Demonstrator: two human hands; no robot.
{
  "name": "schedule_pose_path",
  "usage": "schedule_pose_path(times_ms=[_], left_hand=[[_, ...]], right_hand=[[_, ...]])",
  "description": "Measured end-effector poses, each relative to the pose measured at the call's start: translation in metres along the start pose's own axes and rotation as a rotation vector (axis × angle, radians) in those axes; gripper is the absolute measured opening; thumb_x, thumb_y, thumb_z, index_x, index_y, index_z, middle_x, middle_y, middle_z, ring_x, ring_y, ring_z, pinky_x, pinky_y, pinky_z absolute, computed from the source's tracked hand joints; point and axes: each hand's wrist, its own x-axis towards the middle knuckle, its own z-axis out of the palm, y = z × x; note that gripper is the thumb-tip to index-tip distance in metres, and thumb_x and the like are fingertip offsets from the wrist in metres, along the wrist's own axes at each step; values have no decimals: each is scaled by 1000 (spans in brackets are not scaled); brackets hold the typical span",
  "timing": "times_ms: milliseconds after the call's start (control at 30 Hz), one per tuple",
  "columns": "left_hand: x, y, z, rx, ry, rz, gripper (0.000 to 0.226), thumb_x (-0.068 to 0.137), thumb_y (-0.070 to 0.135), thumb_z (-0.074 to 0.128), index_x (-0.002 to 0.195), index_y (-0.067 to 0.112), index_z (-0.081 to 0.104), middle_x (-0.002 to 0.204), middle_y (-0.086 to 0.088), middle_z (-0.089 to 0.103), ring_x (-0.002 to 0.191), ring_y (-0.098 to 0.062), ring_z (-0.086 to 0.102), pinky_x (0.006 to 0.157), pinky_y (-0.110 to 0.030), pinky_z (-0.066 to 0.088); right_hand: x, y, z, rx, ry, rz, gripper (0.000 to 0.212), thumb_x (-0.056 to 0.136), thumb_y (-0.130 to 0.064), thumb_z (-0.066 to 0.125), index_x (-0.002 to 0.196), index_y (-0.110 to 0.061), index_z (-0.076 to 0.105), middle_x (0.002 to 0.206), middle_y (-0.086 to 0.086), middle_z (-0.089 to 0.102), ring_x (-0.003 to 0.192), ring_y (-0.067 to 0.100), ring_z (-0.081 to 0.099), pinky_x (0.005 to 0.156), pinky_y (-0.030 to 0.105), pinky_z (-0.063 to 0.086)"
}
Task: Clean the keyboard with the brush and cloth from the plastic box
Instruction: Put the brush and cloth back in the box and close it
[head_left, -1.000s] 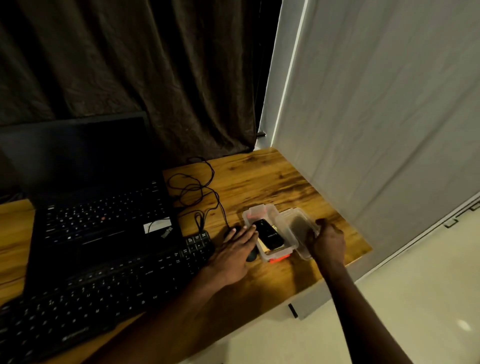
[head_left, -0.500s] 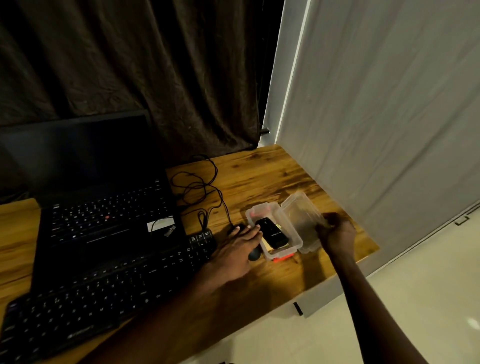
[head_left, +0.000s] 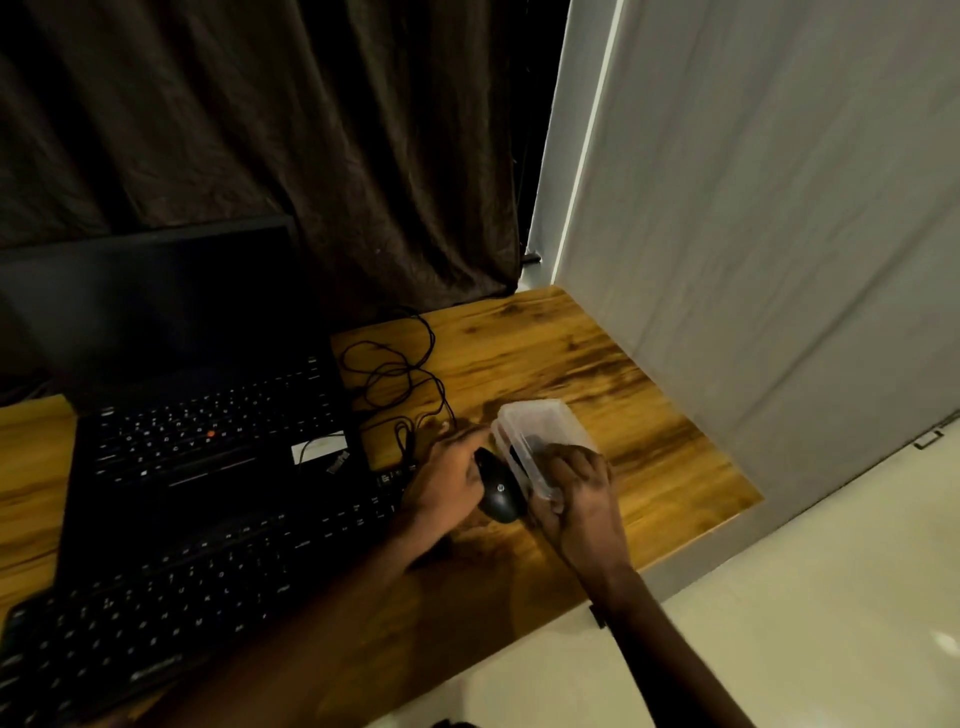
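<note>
A clear plastic box (head_left: 540, 423) sits on the wooden worktop (head_left: 649, 467), its dark contents too dim to make out. The right hand (head_left: 579, 491) grips the box's near end, fingers curled over it. Just left of the box lies a black mouse (head_left: 500, 493), with the left hand (head_left: 449, 478) resting beside it, fingers straight. Farther left of the box are the keyboard (head_left: 208, 571), an open laptop (head_left: 208, 415) and a looped cable (head_left: 395, 371).

Open black laptop (head_left: 208, 415) on wooden desk (head_left: 597, 364); tangled black cable (head_left: 395, 374) at its 3 o'clock, black HP mouse (head_left: 498, 491) at 4 o'clock; dark curtain (head_left: 311, 130) at 12 o'clock, pale floor (head_left: 831, 597) at 4 o'clock.
</note>
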Motion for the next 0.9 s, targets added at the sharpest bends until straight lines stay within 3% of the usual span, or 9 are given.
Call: schedule_pose_path(times_ms=[67,133,200,267,300,400,567,700,900], left_hand=[[7,-4,-3,-4,8,-51,60,91,-3,49,144,25,53,109,-11,69,98,-29,66,82,-37,56],[14,-6,-4,15,5,-84,57,92,0,50,144,25,53,91,0,68,76,-15,64,60,-18,50],[22,-4,-3,16,-4,-114,55,96,7,50,146,30,48,102,-5,69,82,-19,67,55,-18,46],[30,-2,2,5,-30,-157,53,101,17,48,150,37,41,127,-14,62,102,-31,67,65,-26,53],[34,-1,4,26,-55,-168,53,102,21,47,151,38,37,137,-14,56,113,-33,63,80,-34,56],[43,5,5,145,-140,-106,55,103,26,47,155,33,32,155,-5,42,142,-28,39,112,-40,36],[58,13,12,193,-233,100,55,104,34,50,155,18,37,164,0,29,150,-20,27,121,-32,25],[64,13,27,369,-375,92,69,101,50,48,158,17,26,169,-2,10,154,-23,15,123,-39,19],[69,17,22,545,-382,120,72,98,57,49,157,23,26,166,0,20,150,-28,26,123,-44,18]], right_hand=[[-6,2,5,-41,5,-14,49,83,-48,59,124,-21,65,128,1,61,123,28,51,105,60,35],[-10,6,7,-28,19,-25,49,82,-50,60,122,-22,66,128,0,61,125,28,50,108,65,30],[-12,8,8,7,24,-50,46,82,-49,61,120,-22,67,129,-1,61,126,26,52,107,64,31],[-14,7,8,18,18,-86,41,82,-47,63,116,-25,66,128,-3,62,124,26,54,107,62,32],[-15,7,9,10,18,-107,40,82,-47,64,116,-27,66,128,-4,61,123,25,54,107,61,33],[-17,6,9,21,34,-127,39,82,-46,64,118,-29,64,129,-7,61,125,20,53,108,59,33],[-18,8,8,28,32,-84,42,84,-48,62,119,-26,70,129,-8,65,124,15,56,113,56,29],[-22,11,9,-10,24,-127,47,87,-47,60,129,-26,66,135,-8,62,129,15,54,117,54,26],[-25,17,11,80,37,-157,38,96,-35,57,131,-24,66,143,-9,57,139,15,44,113,55,30]])
